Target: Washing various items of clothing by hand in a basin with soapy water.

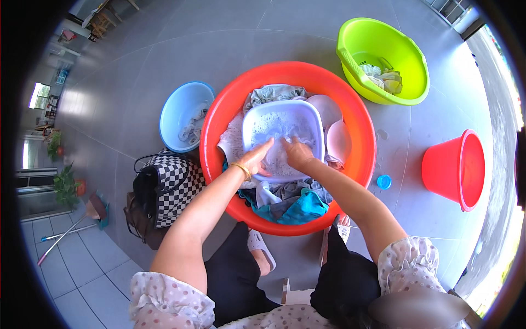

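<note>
A small white plastic basin (246,129) of foamy water sits among clothes inside a large red tub (287,70). My left hand (255,159) reaches over the basin's near left side, thumb and fingers spread, with nothing visible in it. Beside it, my right hand (298,154) dips its fingertips into the suds. Foam hides whether those fingers grip the pale wet cloth (277,156) under the surface. Around the basin lie a teal garment (306,207), a grey garment (275,94), a spotted white garment (233,133) and pale pink padded cups (339,140).
A blue basin (181,111) with wet cloth stands left, above a checkered bag (176,181). Upper right is a lime-green tub (382,41) holding small cloths. A red bucket (444,166) and a blue cap (384,181) are to the right. A broom (65,238) lies far left.
</note>
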{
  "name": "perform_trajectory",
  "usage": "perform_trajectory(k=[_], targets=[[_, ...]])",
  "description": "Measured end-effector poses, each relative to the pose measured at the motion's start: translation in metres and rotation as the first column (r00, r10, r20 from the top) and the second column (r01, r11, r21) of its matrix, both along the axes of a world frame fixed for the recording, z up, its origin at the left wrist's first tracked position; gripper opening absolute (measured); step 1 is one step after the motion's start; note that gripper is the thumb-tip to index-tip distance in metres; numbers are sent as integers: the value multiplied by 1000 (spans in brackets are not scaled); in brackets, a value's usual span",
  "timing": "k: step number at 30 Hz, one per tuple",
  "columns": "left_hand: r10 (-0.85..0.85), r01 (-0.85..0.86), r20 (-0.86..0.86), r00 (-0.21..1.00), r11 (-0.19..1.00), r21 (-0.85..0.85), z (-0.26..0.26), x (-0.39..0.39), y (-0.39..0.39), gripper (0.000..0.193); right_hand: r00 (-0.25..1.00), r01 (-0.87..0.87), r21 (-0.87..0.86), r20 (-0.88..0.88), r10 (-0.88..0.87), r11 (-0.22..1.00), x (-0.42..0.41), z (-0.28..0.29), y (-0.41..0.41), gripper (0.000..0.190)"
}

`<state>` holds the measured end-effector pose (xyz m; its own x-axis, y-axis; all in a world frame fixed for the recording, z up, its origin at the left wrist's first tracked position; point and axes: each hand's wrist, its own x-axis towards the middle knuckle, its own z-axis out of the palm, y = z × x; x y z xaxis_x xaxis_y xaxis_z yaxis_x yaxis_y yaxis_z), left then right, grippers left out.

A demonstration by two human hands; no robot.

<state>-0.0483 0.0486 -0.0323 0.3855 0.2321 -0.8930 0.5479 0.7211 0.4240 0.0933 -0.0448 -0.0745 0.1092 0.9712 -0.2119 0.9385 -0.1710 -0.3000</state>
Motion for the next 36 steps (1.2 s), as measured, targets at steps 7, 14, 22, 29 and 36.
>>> perform_trajectory(k=[7,14,22,29,36], targets=[[222,-105,482,847,961,-257,-45,-49,31,58,439,454,165,-896,-59,876,-73,106,18,17],[123,-291,562,818,931,219,57,16,-29,32,814,213,618,-540,212,757,-67,144,10,16],[514,-482,522,681,851,-210,42,45,-27,29,911,336,631,-406,-72,699,-22,121,44,27],[502,-525,364,784,850,-41,82,60,-20,28,674,624,134,-590,-444,770,42,59,14,33],[289,-316,451,845,949,-14,102,17,21,33,262,238,-138,-944,-200,961,47,82,-13,23]])
